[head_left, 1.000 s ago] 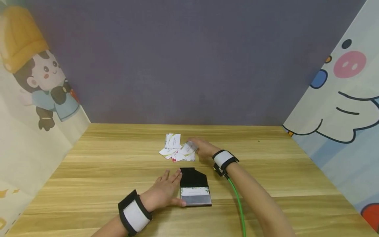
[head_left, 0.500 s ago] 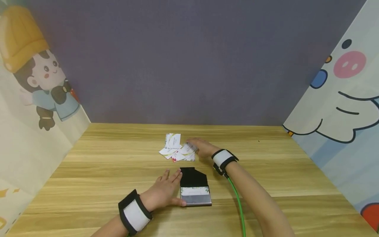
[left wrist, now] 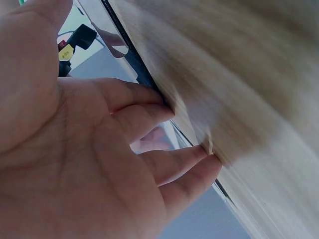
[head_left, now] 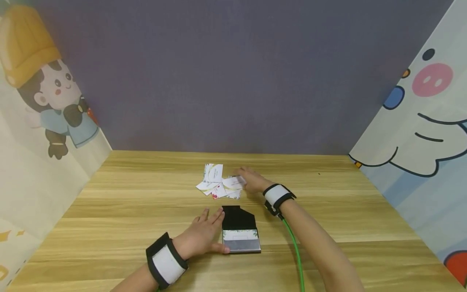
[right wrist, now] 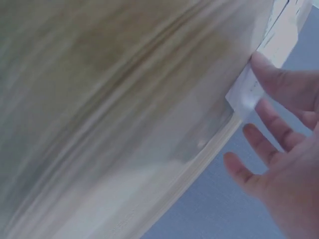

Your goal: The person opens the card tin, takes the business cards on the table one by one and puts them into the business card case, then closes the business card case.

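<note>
A card case lies on the table in the head view, its black flap point(head_left: 238, 219) folded back and its silver pocket point(head_left: 241, 245) facing up. A white card with a leafy print point(head_left: 239, 235) shows inside the pocket. My left hand point(head_left: 198, 242) rests beside it, fingers spread on the wood and thumb at the case's lower left corner. Farther back, my right hand point(head_left: 252, 180) pinches a white business card point(head_left: 233, 182) at its right end. In the right wrist view the thumb point(right wrist: 269, 74) lies on one side of that card, with fingers behind it.
Several more printed cards point(head_left: 213, 173) lie overlapped to the left of the right hand. A green cable point(head_left: 296, 251) runs from the right wristband point(head_left: 278, 196) along the forearm. A dark grey panel point(head_left: 233, 81) stands behind the wooden table point(head_left: 127, 211).
My right hand has shifted slightly right, and the business card at its fingers has turned and slid a little rightward. The left hand and case have stayed put.
</note>
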`<state>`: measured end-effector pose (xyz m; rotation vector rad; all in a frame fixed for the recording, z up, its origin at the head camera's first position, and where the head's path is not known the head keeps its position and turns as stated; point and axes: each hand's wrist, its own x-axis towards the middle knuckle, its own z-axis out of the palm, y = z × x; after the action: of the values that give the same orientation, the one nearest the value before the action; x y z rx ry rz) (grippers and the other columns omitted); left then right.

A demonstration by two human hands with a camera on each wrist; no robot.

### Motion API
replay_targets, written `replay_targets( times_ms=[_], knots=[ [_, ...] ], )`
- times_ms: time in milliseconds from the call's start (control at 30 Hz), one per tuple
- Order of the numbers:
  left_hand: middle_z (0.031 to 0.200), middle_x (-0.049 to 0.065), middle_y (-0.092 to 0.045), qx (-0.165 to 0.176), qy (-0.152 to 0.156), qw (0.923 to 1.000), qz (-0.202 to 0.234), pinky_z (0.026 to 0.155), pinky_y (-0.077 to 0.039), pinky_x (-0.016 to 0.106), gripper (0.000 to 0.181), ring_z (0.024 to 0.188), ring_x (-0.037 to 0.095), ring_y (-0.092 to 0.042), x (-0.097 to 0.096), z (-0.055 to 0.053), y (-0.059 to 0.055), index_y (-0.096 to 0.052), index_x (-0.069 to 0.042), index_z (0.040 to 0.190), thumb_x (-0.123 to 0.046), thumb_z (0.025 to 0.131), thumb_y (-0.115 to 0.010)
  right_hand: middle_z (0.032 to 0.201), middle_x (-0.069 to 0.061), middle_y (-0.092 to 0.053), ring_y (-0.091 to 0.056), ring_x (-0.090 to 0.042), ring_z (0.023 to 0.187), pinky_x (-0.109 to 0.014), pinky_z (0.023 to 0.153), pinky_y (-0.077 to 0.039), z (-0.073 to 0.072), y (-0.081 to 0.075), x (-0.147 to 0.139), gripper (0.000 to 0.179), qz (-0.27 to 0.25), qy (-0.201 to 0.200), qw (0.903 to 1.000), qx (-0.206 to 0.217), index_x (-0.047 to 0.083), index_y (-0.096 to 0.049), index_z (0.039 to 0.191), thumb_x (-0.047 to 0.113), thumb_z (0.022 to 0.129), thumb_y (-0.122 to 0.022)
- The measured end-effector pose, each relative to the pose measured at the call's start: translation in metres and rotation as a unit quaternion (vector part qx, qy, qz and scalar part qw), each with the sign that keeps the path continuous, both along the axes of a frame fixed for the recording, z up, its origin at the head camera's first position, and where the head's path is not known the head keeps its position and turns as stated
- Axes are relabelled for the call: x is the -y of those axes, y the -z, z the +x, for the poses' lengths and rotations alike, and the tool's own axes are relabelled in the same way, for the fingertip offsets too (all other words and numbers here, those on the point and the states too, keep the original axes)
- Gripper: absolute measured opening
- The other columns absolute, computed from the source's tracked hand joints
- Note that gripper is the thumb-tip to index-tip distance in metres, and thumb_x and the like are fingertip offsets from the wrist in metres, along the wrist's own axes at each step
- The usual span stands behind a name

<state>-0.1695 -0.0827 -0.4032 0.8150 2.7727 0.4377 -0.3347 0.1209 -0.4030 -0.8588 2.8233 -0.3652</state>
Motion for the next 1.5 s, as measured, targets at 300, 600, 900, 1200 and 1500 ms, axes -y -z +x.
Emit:
replay_targets(
  times_ms=[300,600,900,1200,1500],
  knots=[
    [0.149,0.017,-0.027,-0.003,-0.002,1.0,0.002,0.101,-0.029,0.06,0.096,0.131,0.052,-0.022,0.0,0.0,0.0,-0.033,0.002,0.139,-0.058,0.071,-0.065,0.113,-0.008,-0.054,-0.051,-0.027,0.11,-0.049,0.095,-0.038,0.004,0.0,-0.005,0.044,-0.038,0.03,0.9971,-0.058,0.009,-0.059,0.116,0.007,0.074,-0.074],
    [0.148,0.017,-0.027,-0.004,-0.001,1.0,0.005,0.101,-0.029,0.061,0.096,0.131,0.052,-0.021,0.0,-0.001,0.002,-0.033,0.002,0.139,-0.058,0.071,-0.065,0.096,-0.007,-0.068,-0.063,-0.021,0.09,-0.035,0.078,-0.051,0.011,-0.004,-0.009,0.015,-0.08,0.02,0.9893,-0.12,0.008,-0.066,0.097,0.002,0.085,-0.06],
    [0.149,0.016,-0.026,0.002,-0.001,1.0,0.002,0.101,-0.028,0.061,0.097,0.131,0.052,-0.02,0.0,-0.001,0.002,-0.032,0.001,0.14,-0.059,0.071,-0.064,0.087,-0.007,-0.068,-0.062,-0.016,0.075,-0.029,0.066,-0.05,0.025,-0.012,-0.014,0.015,-0.122,0.004,0.9832,-0.136,0.007,-0.068,0.091,-0.001,0.086,-0.056],
    [0.149,0.016,-0.025,0.003,-0.005,1.0,0.002,0.101,-0.028,0.061,0.097,0.132,0.051,-0.02,0.0,0.0,0.0,-0.032,0.001,0.14,-0.058,0.071,-0.065,0.084,-0.007,-0.068,-0.061,-0.014,0.075,-0.026,0.066,-0.05,0.043,-0.022,-0.019,0.014,-0.164,-0.004,0.9797,-0.115,0.005,-0.067,0.089,-0.003,0.084,-0.058],
    [0.148,0.017,-0.027,0.006,-0.006,1.0,0.005,0.101,-0.028,0.061,0.096,0.131,0.052,-0.02,-0.001,0.0,-0.001,-0.033,0.002,0.139,-0.058,0.071,-0.065,0.079,-0.003,-0.067,-0.057,-0.008,0.07,-0.019,0.063,-0.047,0.068,-0.023,-0.022,0.012,-0.172,-0.029,0.9812,-0.082,0.005,-0.067,0.088,-0.002,0.082,-0.06]
  ],
)
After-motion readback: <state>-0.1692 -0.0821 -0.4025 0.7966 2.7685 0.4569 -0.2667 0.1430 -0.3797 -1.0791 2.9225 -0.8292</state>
